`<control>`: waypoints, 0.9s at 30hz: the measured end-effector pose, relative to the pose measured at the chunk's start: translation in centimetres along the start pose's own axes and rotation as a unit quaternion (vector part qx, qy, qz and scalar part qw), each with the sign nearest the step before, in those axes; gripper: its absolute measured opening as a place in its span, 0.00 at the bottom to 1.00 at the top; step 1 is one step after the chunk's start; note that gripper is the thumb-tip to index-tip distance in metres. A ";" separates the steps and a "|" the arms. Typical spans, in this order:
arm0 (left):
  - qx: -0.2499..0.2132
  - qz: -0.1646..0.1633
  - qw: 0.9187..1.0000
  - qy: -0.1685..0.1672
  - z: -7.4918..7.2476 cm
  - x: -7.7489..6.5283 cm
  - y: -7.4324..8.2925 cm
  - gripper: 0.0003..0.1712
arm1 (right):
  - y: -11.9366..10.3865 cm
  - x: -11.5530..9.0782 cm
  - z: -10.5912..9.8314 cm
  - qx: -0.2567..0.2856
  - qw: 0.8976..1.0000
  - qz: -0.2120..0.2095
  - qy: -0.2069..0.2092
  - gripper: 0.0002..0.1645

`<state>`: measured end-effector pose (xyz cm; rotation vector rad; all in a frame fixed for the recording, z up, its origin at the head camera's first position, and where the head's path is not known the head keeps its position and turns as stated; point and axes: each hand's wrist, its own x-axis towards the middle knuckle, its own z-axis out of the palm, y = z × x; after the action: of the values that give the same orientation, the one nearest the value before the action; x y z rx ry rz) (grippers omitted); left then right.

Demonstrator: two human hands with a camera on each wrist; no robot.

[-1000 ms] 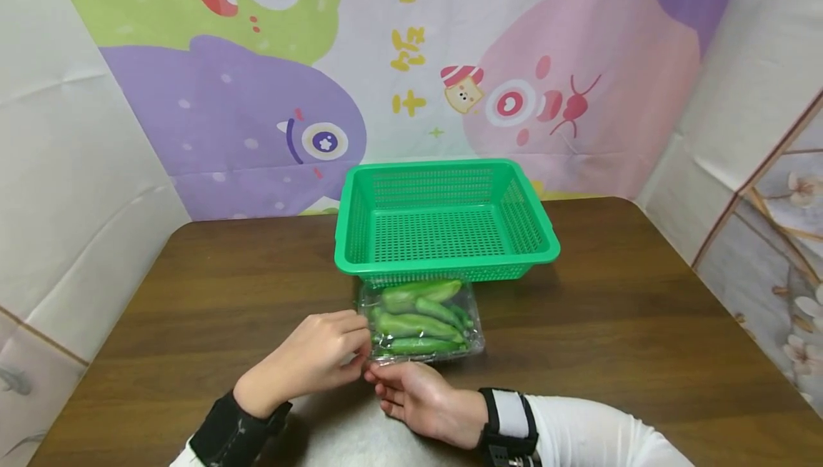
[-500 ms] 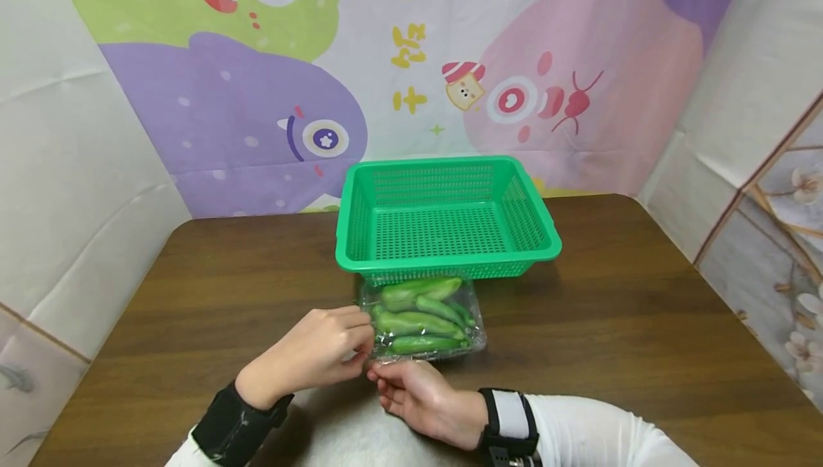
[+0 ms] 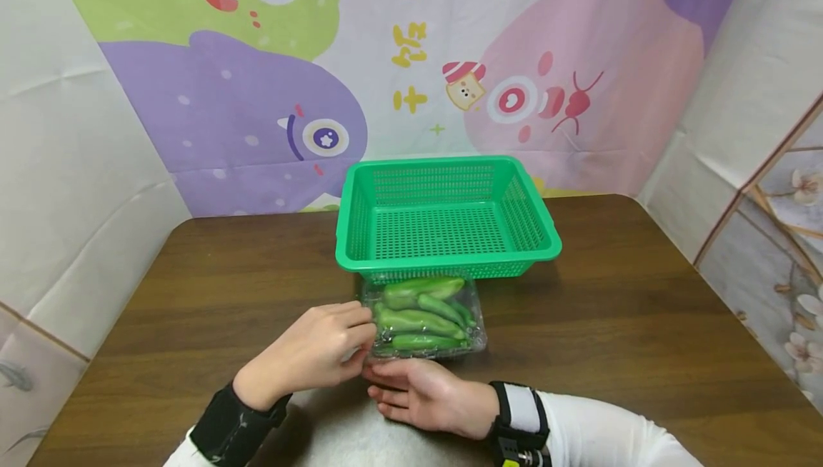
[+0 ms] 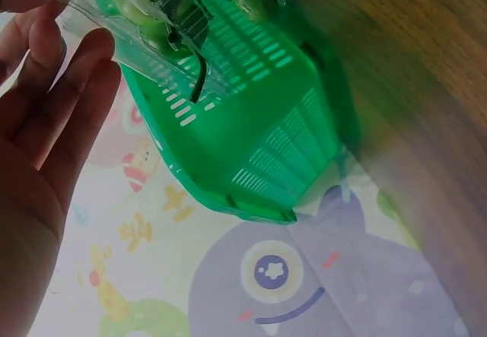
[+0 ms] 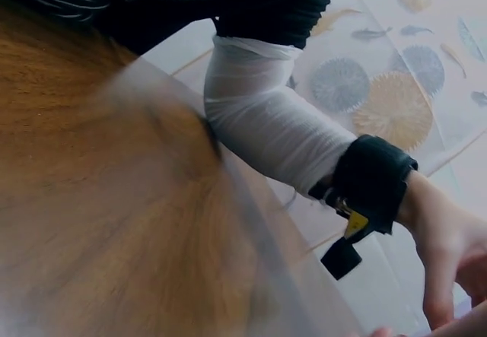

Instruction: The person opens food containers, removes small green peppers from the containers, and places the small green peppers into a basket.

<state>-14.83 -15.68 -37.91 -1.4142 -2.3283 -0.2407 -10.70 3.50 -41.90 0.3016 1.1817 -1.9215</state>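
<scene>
A clear plastic box of green chili peppers (image 3: 421, 324) lies on the table against the near side of the green basket (image 3: 446, 267). My left hand (image 3: 315, 345) is at the box's near left corner. In the left wrist view its thumb and finger pinch the clear plastic edge (image 4: 87, 10), with a dark pepper stem (image 4: 199, 82) showing beside it. My right hand (image 3: 434, 395) lies palm turned inward just in front of the box, fingers fairly straight, tips beside the left hand's. Whether those tips touch the plastic is hidden. The right wrist view shows mainly an arm and a hand (image 5: 449, 230).
The basket has slotted sides and nothing visible inside it. A brown wooden table (image 3: 617, 310) spreads to both sides. Behind stands a cartoon-printed cloth (image 3: 411, 60), with pale walls left and right. A grey shiny surface (image 3: 379, 431) lies under the hands.
My right hand's fingers have straightened from their earlier curl, and its wrist has shifted slightly right. The left hand keeps its place at the box's corner; the box has barely moved.
</scene>
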 end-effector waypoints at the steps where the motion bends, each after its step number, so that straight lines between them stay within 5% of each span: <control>1: 0.000 0.001 1.000 0.000 0.0 0.0 0.0 0.13 | -0.1 -0.2 -0.3 0.002 1.000 0.007 -0.011 0.25; 11: 0.002 -0.001 1.000 -0.014 -0.6 0.8 0.8 0.13 | -1.5 -2.5 -4.8 -0.065 0.989 0.079 -0.106 0.27; 17: 0.003 0.023 1.000 0.004 -0.8 2.8 2.0 0.10 | -2.6 -3.5 -7.5 -0.147 0.976 0.085 -0.140 0.23; 27: 0.041 0.050 0.998 0.002 1.1 6.0 4.4 0.07 | -5.4 -4.2 -11.5 -0.253 0.946 0.094 -0.179 0.25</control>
<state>-13.69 -8.36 -36.66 -1.4837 -2.2297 -0.1190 -14.62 16.31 -42.18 -0.1983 1.2907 -1.3725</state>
